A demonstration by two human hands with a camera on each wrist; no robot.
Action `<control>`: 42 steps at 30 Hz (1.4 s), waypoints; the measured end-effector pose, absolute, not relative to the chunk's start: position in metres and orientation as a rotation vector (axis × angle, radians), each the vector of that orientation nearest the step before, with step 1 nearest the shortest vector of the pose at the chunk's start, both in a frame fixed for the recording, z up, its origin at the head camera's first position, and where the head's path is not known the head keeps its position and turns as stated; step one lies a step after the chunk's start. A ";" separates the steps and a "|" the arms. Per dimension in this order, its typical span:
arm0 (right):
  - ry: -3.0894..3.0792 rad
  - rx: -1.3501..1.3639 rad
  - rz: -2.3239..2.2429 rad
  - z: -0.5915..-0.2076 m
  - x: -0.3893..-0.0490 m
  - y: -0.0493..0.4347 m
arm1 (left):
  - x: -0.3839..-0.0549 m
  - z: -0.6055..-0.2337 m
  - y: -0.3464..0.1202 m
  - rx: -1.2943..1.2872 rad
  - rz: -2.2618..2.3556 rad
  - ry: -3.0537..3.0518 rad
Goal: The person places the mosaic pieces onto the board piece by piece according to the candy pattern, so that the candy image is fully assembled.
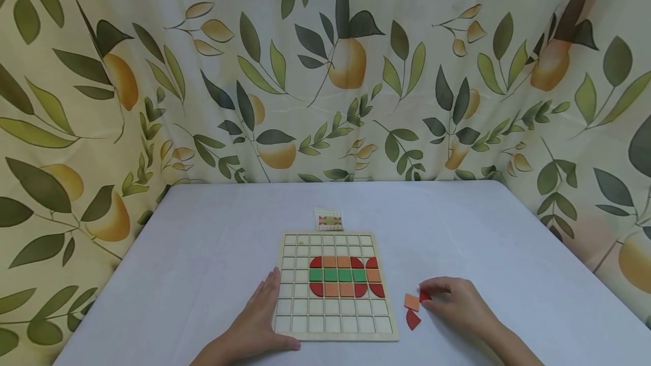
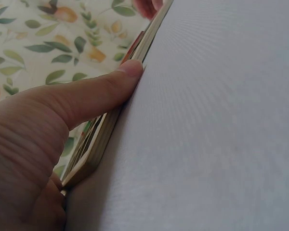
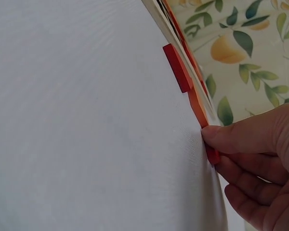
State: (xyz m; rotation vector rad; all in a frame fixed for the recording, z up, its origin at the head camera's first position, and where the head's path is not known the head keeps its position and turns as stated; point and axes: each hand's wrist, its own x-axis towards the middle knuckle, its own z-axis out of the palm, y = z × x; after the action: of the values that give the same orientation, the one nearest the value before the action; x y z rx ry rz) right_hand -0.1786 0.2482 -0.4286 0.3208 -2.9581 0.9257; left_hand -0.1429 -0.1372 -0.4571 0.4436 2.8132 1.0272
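Observation:
A wooden grid board point(image 1: 335, 336) lies on the table, holding several red, orange and green tiles. My left hand point(image 1: 256, 318) rests against its front left corner, fingers stretched along the left side and thumb along the front edge. In the left wrist view, the thumb point(image 2: 96, 94) touches the board's edge point(image 2: 103, 137). Right of the board, my right hand point(image 1: 458, 301) pinches a red tile point(image 3: 212, 155) between thumb and fingers; the hand hides much of it. Beside it lie an orange square tile point(image 1: 412, 302) and a red quarter-round tile point(image 1: 413, 319).
A small pattern card point(image 1: 329, 220) lies just beyond the board's far edge. White cloth covers the table point(image 1: 203, 242). A curtain point(image 1: 325, 72) printed with fruit and leaves hangs behind the table and along both sides.

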 end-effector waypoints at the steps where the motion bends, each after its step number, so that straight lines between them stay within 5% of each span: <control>1: -2.957 0.318 0.930 -0.429 -0.179 0.247 | -0.143 -0.457 -0.137 0.449 1.026 2.815; 42: -2.902 0.413 1.123 -0.417 -0.210 0.181 | -0.144 -0.456 -0.138 0.464 1.013 2.821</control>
State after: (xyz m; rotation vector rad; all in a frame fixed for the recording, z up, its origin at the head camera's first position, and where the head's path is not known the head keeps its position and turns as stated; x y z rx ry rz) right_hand -0.2105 0.1812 -0.4174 0.4128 -2.9025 1.1228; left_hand -0.1436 -0.1379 -0.4559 0.4645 2.8210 1.0130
